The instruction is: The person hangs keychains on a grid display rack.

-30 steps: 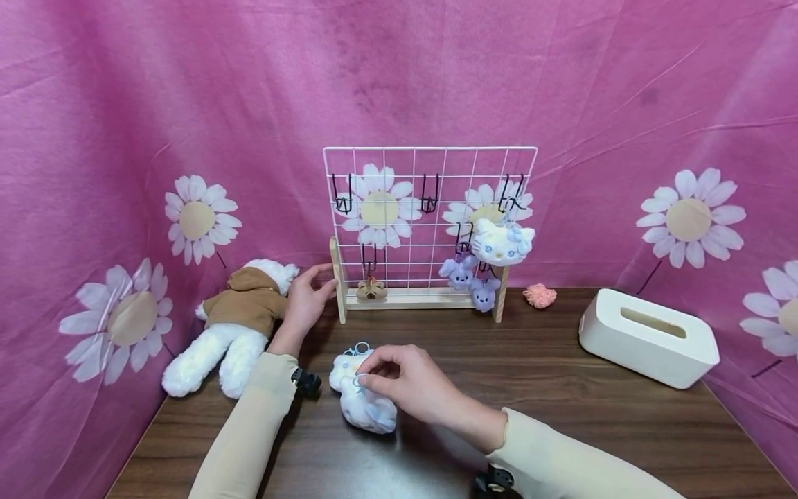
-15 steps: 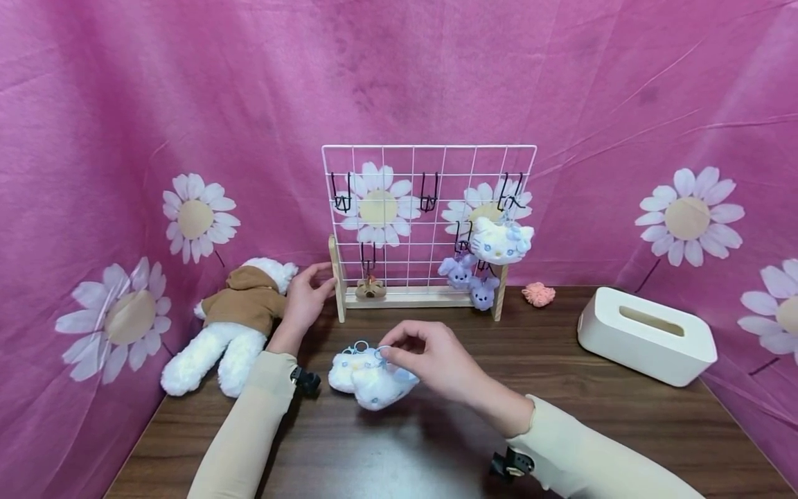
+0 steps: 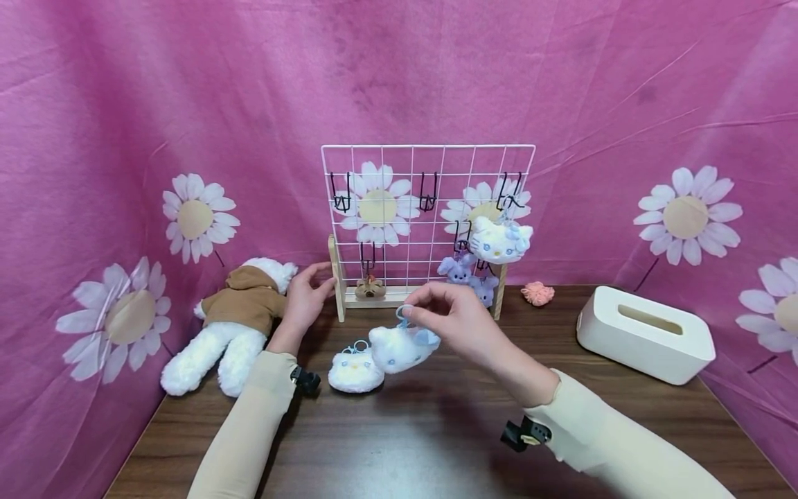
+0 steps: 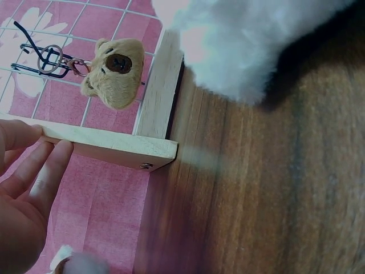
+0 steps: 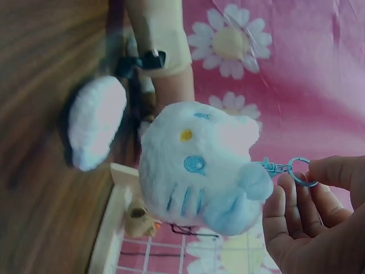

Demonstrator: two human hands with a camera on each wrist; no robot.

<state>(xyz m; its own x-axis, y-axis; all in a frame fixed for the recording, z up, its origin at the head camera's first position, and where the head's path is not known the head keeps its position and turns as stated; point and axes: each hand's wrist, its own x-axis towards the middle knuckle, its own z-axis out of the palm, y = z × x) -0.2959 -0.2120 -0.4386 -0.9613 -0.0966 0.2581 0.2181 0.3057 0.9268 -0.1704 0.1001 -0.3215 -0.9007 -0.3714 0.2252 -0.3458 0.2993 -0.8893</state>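
Observation:
Off the table, a white cat plush keychain (image 3: pixel 399 350) with a blue bow hangs tilted from its light-blue ring (image 5: pixel 302 171). My right hand (image 3: pixel 461 319) pinches that ring between thumb and forefinger. A second white cat plush keychain (image 3: pixel 355 374) lies just left of it on the table. My left hand (image 3: pixel 305 301) holds the left wooden post (image 3: pixel 339 301) of the white wire-grid rack (image 3: pixel 430 147), thumb and fingertips at its edge. Black hooks (image 3: pixel 427 202) are fixed on the grid. From a low left hook dangles a brown bear keychain (image 4: pixel 117 71).
Two purple bunny keychains (image 3: pixel 458 269) and another white cat plush (image 3: pixel 499 241) hang at the rack's right. A white plush toy in a brown hoodie (image 3: pixel 249 308) lies left. Farther right are a pink fuzzy piece (image 3: pixel 537 294) and a white tissue box (image 3: pixel 645 336).
My right hand has lifted the cat plush keychain by its ring and carried it up and right, off the second plush, toward the rack. My left hand has stayed at the post.

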